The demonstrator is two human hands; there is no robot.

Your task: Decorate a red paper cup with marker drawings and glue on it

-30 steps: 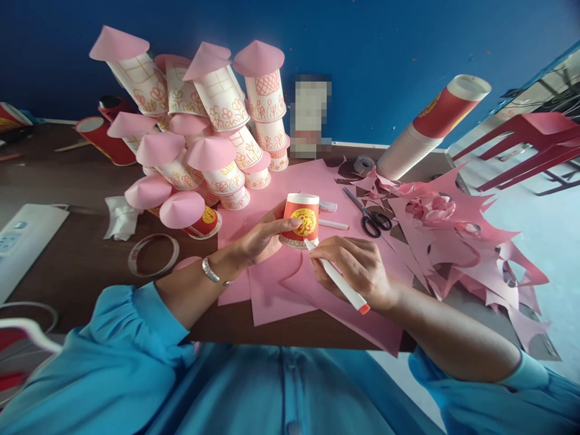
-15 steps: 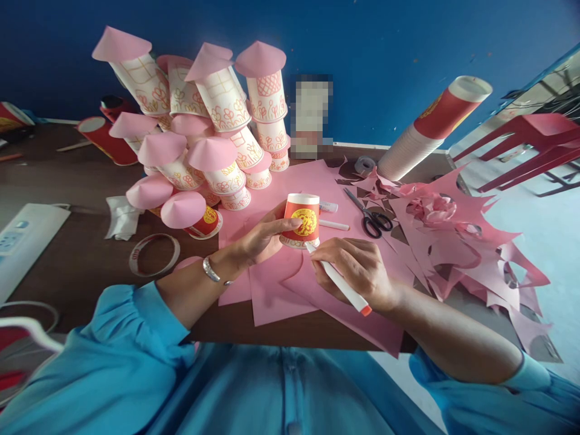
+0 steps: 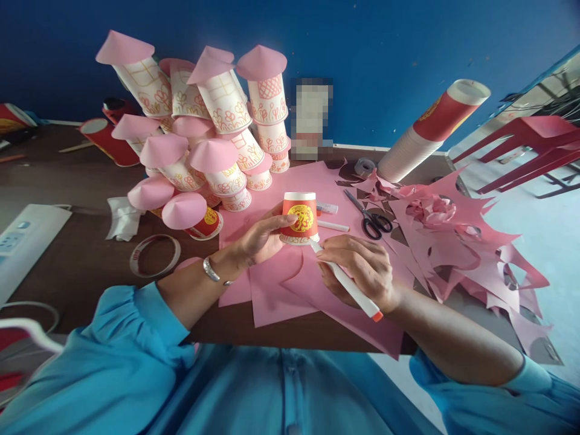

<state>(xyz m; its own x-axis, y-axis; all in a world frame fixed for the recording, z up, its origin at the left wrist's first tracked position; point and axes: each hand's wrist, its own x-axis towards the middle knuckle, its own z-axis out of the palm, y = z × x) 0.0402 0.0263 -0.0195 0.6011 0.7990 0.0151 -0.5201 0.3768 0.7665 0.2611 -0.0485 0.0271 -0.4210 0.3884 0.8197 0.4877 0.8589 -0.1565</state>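
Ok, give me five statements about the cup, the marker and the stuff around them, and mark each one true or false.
1. The left hand holds the red cup upside down on the pink paper. True.
2. The right hand holds scissors. False: it holds a white marker; the scissors lie on the paper beyond the cup.
3. The marker's tip is at the cup's rim. True.
4. The decorated cups with pink cone tops stand right of the scissors. False: they are piled to the left, by the blue wall.
5. The tape roll lies on the pink paper. False: it lies on bare table.
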